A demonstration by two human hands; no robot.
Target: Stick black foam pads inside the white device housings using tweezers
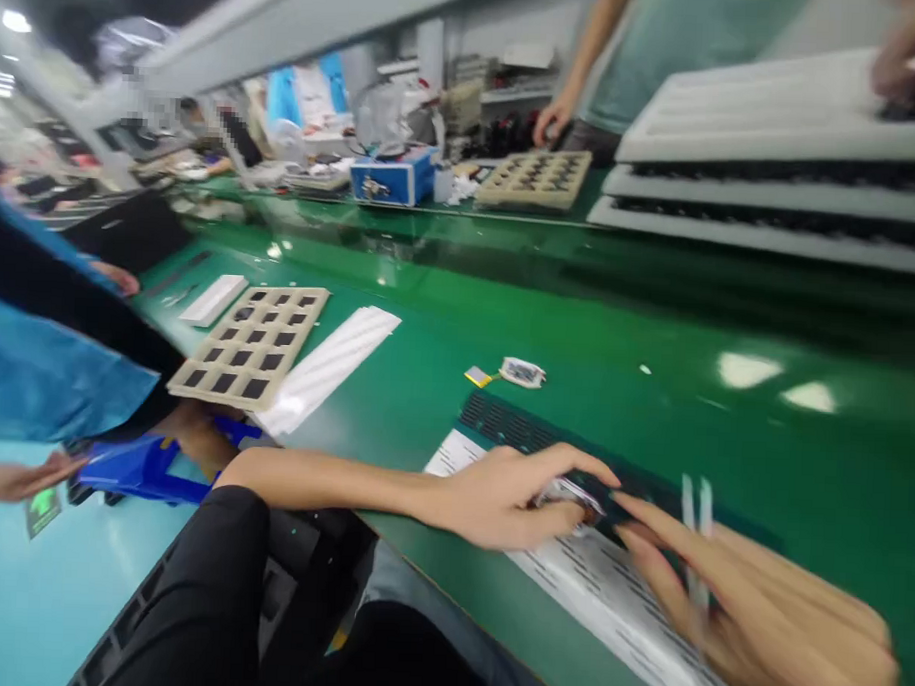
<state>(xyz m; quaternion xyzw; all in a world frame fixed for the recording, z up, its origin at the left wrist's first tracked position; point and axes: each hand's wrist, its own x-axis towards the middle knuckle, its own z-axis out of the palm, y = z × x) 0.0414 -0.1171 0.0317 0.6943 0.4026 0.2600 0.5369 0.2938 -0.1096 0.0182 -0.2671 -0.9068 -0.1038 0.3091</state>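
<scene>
My left hand (508, 500) is closed around a small electronic device with a shiny silver edge (572, 495), just above a sheet of white strips with dark slots (606, 598). From the right comes my right hand (779, 604), its thumb and fingertips pinched at the device's dark end. Exactly what those fingertips grip is blurred. Two narrow pale strips (695, 536) stand up by the right hand's fingers. Behind the hands lies a dark slotted strip (500, 421). Past it rests a small silver part (523, 372) with a yellow-edged piece (478, 377) wired to it.
A beige compartment tray with dark pieces (251, 346) and a white strip stack (337, 369) lie to the left on the green bench (428, 322). Co-workers' arms reach in at left and far side. A blue box (393, 176) and stacked white trays (771, 154) stand behind.
</scene>
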